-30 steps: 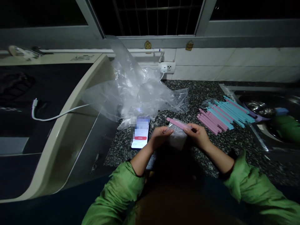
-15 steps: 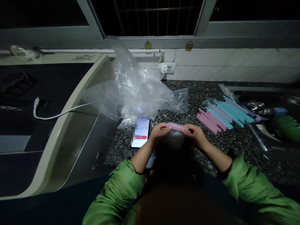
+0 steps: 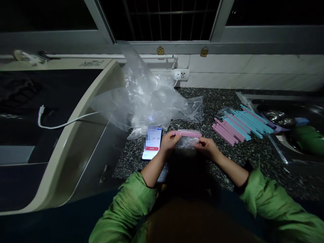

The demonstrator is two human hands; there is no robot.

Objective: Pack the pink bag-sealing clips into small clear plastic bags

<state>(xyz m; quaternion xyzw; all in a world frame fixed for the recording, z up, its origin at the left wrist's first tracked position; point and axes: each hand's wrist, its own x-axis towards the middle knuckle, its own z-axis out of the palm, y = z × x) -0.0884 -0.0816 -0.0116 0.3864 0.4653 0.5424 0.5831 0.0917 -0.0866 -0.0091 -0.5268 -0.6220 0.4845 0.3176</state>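
My left hand [image 3: 168,144] is closed, pinching the left end of a pink bag-sealing clip [image 3: 189,134] between thumb and fingers. The clip lies level along the top of a small clear plastic bag [image 3: 186,143], which hangs down into shadow. My right hand [image 3: 209,149] is closed too, its fingertips pinching the bag's right side just under the clip's bare right end. To the right, a pile of pink and blue sealing clips [image 3: 241,123] is spread on the counter. Close by my left hand lies a phone [image 3: 152,143] with a lit timer screen.
Crumpled clear plastic bags [image 3: 154,98] fill the back of the speckled counter [image 3: 215,101]. A beige and dark appliance [image 3: 101,87] stands at left with a white cable [image 3: 63,125] across it. A sink [image 3: 280,152] holding bowls is at right. A charger sits in the wall socket [image 3: 181,74].
My right hand has slid off the clip's right end, moving slightly down and right onto the bag. The clip's right end now shows. The left hand has kept its hold.
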